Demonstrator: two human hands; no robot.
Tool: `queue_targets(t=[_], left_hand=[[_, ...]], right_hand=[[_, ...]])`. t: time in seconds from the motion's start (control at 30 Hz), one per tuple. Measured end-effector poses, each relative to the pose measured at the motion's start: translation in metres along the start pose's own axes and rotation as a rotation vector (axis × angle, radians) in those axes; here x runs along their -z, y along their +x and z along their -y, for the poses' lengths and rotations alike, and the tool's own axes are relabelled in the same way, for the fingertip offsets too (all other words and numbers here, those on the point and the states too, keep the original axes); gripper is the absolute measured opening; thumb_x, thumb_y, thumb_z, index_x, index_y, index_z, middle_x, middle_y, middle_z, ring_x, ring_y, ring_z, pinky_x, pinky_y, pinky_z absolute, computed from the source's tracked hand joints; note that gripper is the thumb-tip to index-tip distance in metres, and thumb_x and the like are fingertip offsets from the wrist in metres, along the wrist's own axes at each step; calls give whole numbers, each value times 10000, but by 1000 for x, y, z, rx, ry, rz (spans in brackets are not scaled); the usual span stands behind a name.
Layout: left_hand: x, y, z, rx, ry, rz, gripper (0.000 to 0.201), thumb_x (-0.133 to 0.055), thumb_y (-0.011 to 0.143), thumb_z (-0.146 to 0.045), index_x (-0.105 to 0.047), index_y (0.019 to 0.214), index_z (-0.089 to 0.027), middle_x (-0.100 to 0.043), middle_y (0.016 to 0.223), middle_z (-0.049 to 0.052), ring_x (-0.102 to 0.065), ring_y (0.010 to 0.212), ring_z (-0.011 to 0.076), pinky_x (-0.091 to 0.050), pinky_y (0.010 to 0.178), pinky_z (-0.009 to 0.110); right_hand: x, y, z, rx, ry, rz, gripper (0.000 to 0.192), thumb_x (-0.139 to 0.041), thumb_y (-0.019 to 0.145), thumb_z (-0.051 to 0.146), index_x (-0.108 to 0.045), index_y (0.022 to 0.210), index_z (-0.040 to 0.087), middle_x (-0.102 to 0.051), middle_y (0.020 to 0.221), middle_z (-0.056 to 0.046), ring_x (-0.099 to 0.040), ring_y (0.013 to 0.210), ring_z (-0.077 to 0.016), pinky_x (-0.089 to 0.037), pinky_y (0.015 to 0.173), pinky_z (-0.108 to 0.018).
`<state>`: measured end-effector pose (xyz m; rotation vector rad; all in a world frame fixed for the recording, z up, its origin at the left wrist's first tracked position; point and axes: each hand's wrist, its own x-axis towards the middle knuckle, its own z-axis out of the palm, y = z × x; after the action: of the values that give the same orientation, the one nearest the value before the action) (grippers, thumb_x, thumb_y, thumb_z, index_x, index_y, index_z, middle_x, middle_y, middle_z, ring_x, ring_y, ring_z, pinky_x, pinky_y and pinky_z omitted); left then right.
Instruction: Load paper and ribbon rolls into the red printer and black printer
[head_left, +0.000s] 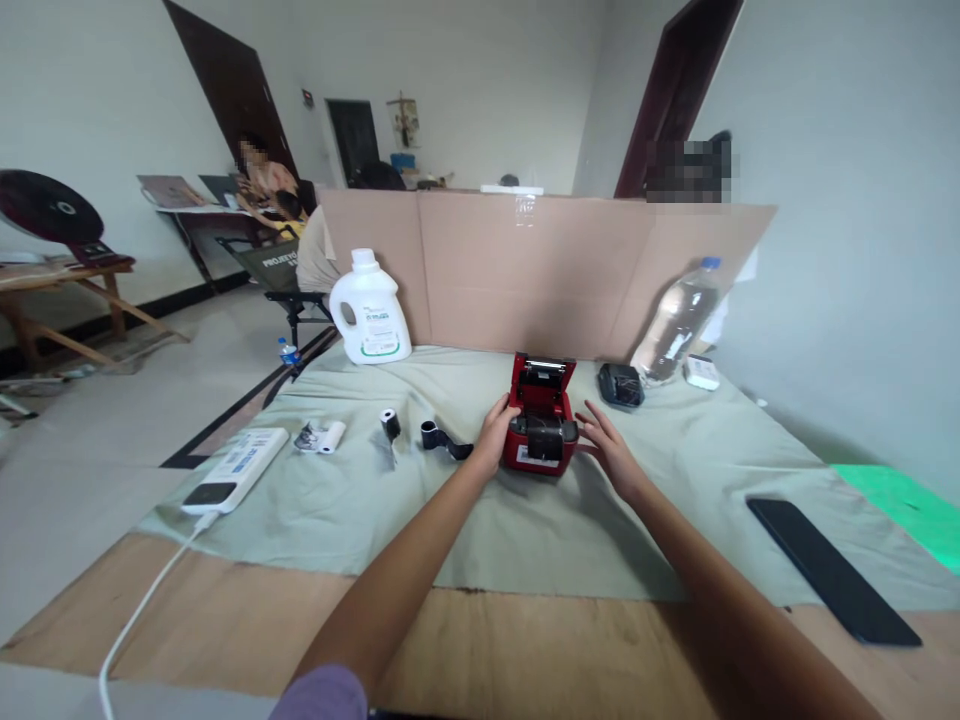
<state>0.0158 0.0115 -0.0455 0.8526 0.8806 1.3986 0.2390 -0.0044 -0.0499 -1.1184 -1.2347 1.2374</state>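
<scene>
Left hand point(496, 432) is clasped against the red printer point(541, 425); right hand point(609, 447) is held open beside it. The raised lid point(541, 375) could be knocked shut by careless contact.

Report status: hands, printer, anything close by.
Left hand on red printer's side, right hand open beside it. Printer lid up. Black roll lies just left.

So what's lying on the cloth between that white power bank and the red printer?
In the head view, three small things: a white paper roll, a small black-cored roll and a black spool with a trailing strip, in line from the power bank towards the red printer.
</scene>
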Motion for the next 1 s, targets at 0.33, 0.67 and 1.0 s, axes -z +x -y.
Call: queue_targets(t=[0.33, 0.67, 1.0], left_hand=[[5, 1, -4, -226, 405, 7, 460, -545, 762, -156, -725, 1183, -205, -557, 1484, 78, -448, 1438, 258, -296, 1231, 405], [17, 12, -15, -255, 391, -15, 490, -581, 841, -241, -594, 1330, -227, -555, 1483, 93, -494, 1395, 271, -388, 1164, 428], [5, 3, -8, -119, 225, 50, 551, -528, 820, -194, -590, 1365, -245, -573, 1483, 44, -486, 1416, 235, -396, 1173, 377]], right_hand=[[-30, 63, 43, 195, -58, -59, 729, -721, 752, 557, -534, 1426, 353, -504, 1550, -46, -543, 1329, -279, -460, 1038, -464], [-26, 30, 9, 262, -80, -168, 402, -710, 718, 393, -676, 1104, 290, -559, 1388, -46, -525, 1287, -270, -397, 1123, -472], [-31, 26, 1, 186, 59, -83, 621, -687, 740, 347, -558, 1347, 320, -524, 1507, -47, -529, 1331, -256, -400, 1146, -473]])
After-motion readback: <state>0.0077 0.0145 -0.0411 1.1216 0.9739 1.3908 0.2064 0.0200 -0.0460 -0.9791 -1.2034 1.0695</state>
